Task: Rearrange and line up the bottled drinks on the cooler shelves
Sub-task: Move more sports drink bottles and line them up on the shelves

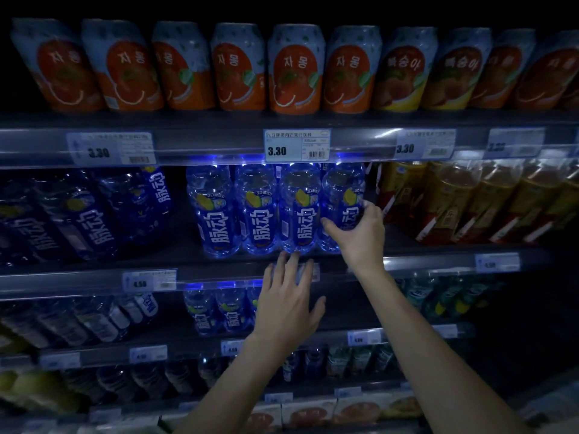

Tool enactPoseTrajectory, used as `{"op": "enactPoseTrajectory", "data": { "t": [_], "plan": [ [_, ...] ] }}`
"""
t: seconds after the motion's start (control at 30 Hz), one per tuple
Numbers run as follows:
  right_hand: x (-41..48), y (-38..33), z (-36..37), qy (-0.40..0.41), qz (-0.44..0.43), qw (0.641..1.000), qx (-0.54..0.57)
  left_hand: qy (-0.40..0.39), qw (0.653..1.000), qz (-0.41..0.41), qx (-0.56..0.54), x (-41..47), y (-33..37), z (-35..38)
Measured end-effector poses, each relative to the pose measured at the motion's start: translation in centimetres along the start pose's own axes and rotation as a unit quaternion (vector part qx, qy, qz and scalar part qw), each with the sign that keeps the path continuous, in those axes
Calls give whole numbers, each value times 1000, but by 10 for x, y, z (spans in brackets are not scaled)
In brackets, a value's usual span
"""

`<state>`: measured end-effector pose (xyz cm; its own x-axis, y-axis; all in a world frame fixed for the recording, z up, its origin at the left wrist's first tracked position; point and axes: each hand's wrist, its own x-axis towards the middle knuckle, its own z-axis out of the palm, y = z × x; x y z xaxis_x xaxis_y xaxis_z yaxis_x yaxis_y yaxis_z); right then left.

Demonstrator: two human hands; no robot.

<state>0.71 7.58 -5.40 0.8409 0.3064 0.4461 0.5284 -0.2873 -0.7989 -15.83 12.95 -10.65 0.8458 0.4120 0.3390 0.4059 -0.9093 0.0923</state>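
Observation:
Several blue bottled drinks stand side by side on the second cooler shelf (pixel 219 261), lit from above. My right hand (pixel 360 236) grips the rightmost blue bottle (pixel 344 195) of that row around its lower body. The neighbouring blue bottle (pixel 300 211) stands just left of it, touching. My left hand (pixel 288 302) hovers below the row with fingers spread, fingertips at the shelf's front rail, holding nothing. More blue bottles (pixel 78 214) lean in the dark at the left of the same shelf.
Orange and blue cans (pixel 294 70) fill the top shelf. Amber tea bottles (pixel 470 202) stand right of the blue row. A gap separates the lit row from the left bottles. Lower shelves hold more blue bottles (pixel 219 311) and green ones (pixel 445 296). Price tags (pixel 296 145) line the rails.

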Motion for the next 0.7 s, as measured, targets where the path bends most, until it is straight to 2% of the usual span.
{"op": "enactPoseTrajectory", "data": {
  "t": [0.3,0.6,0.7],
  "plan": [
    [-6,0,-3,-14,-16,1000,8,-24,1000,1,-6,2,-4,-6],
    [-31,3,-27,-36,-15,999,-3,-23,971,-47,-234,7,-14,-39],
    [-37,-7,-43,-40,-21,999,-22,-24,960,-66,-270,5,-24,-63]
  ]
}}
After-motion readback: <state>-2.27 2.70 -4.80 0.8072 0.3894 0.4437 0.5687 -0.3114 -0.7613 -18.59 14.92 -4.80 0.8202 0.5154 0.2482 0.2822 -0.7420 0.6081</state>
